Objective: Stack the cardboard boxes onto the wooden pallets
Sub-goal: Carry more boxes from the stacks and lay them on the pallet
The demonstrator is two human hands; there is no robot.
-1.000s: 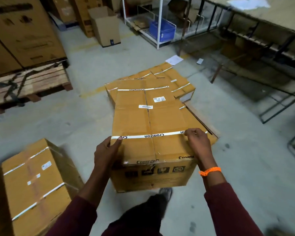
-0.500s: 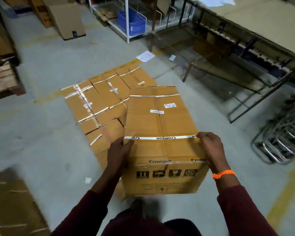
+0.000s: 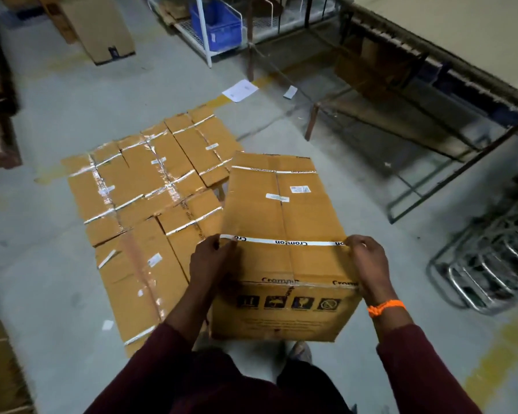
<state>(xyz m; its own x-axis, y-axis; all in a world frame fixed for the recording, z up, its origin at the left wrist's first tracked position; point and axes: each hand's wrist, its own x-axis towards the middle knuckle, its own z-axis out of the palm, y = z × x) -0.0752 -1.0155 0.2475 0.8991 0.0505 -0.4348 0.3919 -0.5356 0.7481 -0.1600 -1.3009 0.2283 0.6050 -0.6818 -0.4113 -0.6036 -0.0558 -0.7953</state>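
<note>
Cardboard box [image 3: 281, 222] held up; left hand [image 3: 210, 262], right hand [image 3: 369, 264] grip curled over its side edges.

Looked like warehouse or storeroom. Bare grey concrete floor [image 3: 72, 100], yellow painted line [image 3: 491, 363] at 4 o'clock. Taped cardboard boxes [image 3: 138, 186] lay in rows at 10 o'clock. Wire shelving [image 3: 207, 52] held blue crate [image 3: 216, 22] at 12. Long table [image 3: 461, 34] stood at 2.

- carried box [image 3: 281, 222]: underside hidden, top labels too small to read
- floor boxes [image 3: 138, 204] beside left hand [image 3: 210, 261]: near corner behind carried box
- metal rack [image 3: 485, 264] right of right hand [image 3: 368, 261]: blurred
- carton [image 3: 0, 377] far left of left hand: cut by frame edge
</note>
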